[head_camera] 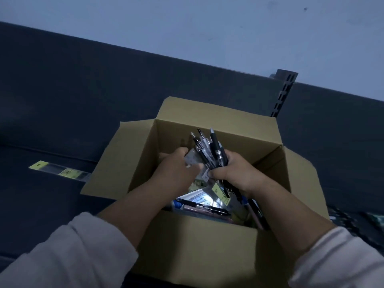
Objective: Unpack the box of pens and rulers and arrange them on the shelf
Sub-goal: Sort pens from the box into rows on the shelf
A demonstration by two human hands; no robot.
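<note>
A pale left sleeve (62, 252) fills the near left corner. Beyond it, a yellow-labelled ruler pack (60, 170) lies flat on the dark shelf (62, 100). The left hand (176, 169) reaches into the open box (187, 246), its fingers curled on a clear packet (192, 159) that touches the pens (214, 148). The right hand (234, 173) has its fingers clamped round that bundle of pens, tips up, above the box. More pens and packets lie on the box floor. A slotted post (284, 92) rises behind the box, to the right.
</note>
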